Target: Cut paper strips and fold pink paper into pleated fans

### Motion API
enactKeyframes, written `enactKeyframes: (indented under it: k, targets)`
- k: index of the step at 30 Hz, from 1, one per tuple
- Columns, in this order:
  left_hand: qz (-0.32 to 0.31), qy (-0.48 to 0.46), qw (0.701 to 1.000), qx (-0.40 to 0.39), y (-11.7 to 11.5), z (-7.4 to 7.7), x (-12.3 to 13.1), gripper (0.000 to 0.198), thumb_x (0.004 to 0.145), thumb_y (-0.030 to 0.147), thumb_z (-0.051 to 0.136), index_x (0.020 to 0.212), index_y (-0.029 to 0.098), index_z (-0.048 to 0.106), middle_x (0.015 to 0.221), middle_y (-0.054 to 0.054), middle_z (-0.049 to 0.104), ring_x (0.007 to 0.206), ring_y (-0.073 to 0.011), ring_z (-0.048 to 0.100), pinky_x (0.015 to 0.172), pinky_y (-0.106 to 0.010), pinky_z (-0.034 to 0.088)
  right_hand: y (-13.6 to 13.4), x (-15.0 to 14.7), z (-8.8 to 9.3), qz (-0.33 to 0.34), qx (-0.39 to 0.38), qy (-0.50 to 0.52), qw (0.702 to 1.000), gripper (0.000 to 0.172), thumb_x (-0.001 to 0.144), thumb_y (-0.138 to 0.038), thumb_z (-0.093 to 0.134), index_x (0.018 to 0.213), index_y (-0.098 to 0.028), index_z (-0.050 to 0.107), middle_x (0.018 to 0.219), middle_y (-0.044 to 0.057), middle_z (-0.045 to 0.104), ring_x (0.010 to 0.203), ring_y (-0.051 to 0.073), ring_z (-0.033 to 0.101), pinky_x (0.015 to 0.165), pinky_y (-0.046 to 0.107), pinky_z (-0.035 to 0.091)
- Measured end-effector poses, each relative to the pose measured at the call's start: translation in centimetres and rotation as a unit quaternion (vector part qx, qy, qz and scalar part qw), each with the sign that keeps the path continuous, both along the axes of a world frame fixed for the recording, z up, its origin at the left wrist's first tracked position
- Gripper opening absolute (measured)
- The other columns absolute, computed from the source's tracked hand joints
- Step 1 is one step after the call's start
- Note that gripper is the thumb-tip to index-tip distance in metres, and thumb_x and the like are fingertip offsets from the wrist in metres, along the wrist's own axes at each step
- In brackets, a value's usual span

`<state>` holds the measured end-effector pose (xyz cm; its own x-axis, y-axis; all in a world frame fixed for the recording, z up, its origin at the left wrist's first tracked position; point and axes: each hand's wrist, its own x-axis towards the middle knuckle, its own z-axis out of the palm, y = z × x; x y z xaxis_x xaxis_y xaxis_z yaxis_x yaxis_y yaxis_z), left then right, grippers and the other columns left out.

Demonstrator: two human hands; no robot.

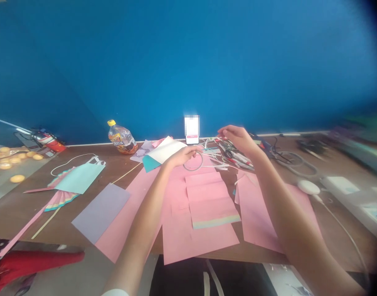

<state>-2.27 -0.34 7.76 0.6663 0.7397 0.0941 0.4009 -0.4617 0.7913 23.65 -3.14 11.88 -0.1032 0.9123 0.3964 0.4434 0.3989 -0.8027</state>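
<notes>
My left hand [185, 155] grips a thin pale ring [201, 161] that looks like a narrow roll of tape. Below it lie large pink paper sheets [179, 242] and a pleated pink piece [207, 193] with a yellow and blue edge strip. My right hand [236, 135] is raised to the right, its fingers curled together near the fingertips; whatever they pinch, if anything, is too small to make out. Under that hand are white paper scraps and tools with red handles [242, 159]. A rolled white and teal sheet [165, 151] lies left of my left hand.
A phone [192, 129] stands against the blue wall [188, 61]. To the left are a drink bottle [122, 137], a purple sheet [101, 211] and a light blue paper piece with pleated fans [80, 176]. Cables [295, 164] and a white power strip [355, 197] lie right.
</notes>
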Motion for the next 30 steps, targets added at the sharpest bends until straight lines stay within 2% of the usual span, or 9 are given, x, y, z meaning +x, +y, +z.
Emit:
enactKeyframes:
  k: [3, 5, 7, 10, 13, 16, 26, 30]
  targets:
    - [0.009, 0.007, 1.000, 0.008, 0.2, -0.4, 0.1, 0.034, 0.091, 0.027, 0.040, 0.111, 0.018, 0.065, 0.085, -0.005, 0.060, 0.072, -0.0127, 0.051, 0.059, -0.020, 0.037, -0.6, -0.5, 0.7, -0.004, 0.014, -0.047, 0.999, 0.030, 0.085, -0.042, 0.055, 0.097, -0.020, 0.070, 0.097, 0.007, 0.071, 0.087, 0.020, 0.062, 0.075, 0.030, 0.046]
    - [0.025, 0.014, 1.000, 0.008, 0.3, -0.6, 0.1, 0.032, 0.091, 0.028, 0.039, 0.107, 0.020, 0.065, 0.082, -0.003, 0.059, 0.068, -0.0119, 0.050, 0.056, -0.020, 0.036, -1.2, -1.5, 0.9, 0.025, 0.009, -0.095, 0.995, 0.028, 0.084, -0.042, 0.058, 0.097, -0.020, 0.070, 0.098, 0.007, 0.071, 0.088, 0.021, 0.063, 0.076, 0.031, 0.046]
    - [0.045, 0.016, 0.999, 0.002, 0.3, -0.7, 0.1, 0.031, 0.091, 0.028, 0.038, 0.106, 0.021, 0.064, 0.081, -0.002, 0.058, 0.063, -0.0111, 0.048, 0.054, -0.020, 0.035, -1.6, -2.9, 0.8, 0.061, 0.002, -0.146, 0.987, 0.026, 0.080, -0.042, 0.062, 0.093, -0.021, 0.071, 0.095, 0.006, 0.071, 0.088, 0.021, 0.063, 0.076, 0.032, 0.046]
    - [0.054, 0.013, 0.998, 0.002, 0.4, -0.6, 0.0, 0.025, 0.090, 0.026, 0.038, 0.103, 0.021, 0.059, 0.080, -0.001, 0.058, 0.064, -0.0109, 0.049, 0.056, -0.020, 0.037, -1.6, -4.6, 0.0, 0.098, -0.004, -0.197, 0.976, 0.034, 0.073, -0.036, 0.070, 0.104, -0.023, 0.068, 0.097, 0.007, 0.070, 0.089, 0.022, 0.063, 0.076, 0.033, 0.046]
    - [0.041, 0.017, 0.999, 0.014, 0.4, -0.5, -0.1, 0.020, 0.089, 0.024, 0.039, 0.097, 0.021, 0.057, 0.081, 0.000, 0.058, 0.067, -0.0111, 0.050, 0.059, -0.020, 0.038, -1.4, -5.3, -0.7, 0.137, -0.025, -0.214, 0.967, 0.036, 0.072, -0.028, 0.070, 0.108, -0.024, 0.065, 0.098, 0.006, 0.069, 0.088, 0.021, 0.062, 0.077, 0.034, 0.046]
    - [0.034, 0.024, 0.999, 0.013, 0.4, -0.6, -0.2, 0.019, 0.089, 0.025, 0.039, 0.094, 0.020, 0.056, 0.079, 0.000, 0.056, 0.067, -0.0112, 0.050, 0.059, -0.021, 0.039, -1.6, -5.2, -0.6, 0.180, -0.037, -0.206, 0.961, 0.036, 0.076, -0.027, 0.066, 0.111, -0.024, 0.064, 0.099, 0.006, 0.069, 0.089, 0.020, 0.062, 0.078, 0.033, 0.047]
    - [0.041, 0.018, 0.999, 0.002, 0.9, -1.3, -0.2, 0.021, 0.091, 0.026, 0.037, 0.100, 0.020, 0.055, 0.082, -0.001, 0.057, 0.065, -0.0104, 0.048, 0.058, -0.021, 0.038, -2.0, -5.1, -0.4, 0.193, -0.059, -0.227, 0.953, 0.064, 0.073, -0.029, 0.071, 0.132, -0.024, 0.049, 0.110, 0.008, 0.065, 0.098, 0.022, 0.061, 0.079, 0.032, 0.049]
    - [0.038, 0.018, 0.999, 0.004, 0.9, -1.2, -0.2, 0.024, 0.092, 0.026, 0.035, 0.104, 0.018, 0.055, 0.084, -0.002, 0.059, 0.066, -0.0106, 0.048, 0.060, -0.022, 0.039, -1.9, -5.0, -0.5, 0.192, -0.058, -0.242, 0.949, 0.067, 0.073, -0.015, 0.063, 0.137, -0.026, 0.043, 0.111, 0.007, 0.065, 0.098, 0.020, 0.060, 0.079, 0.029, 0.047]
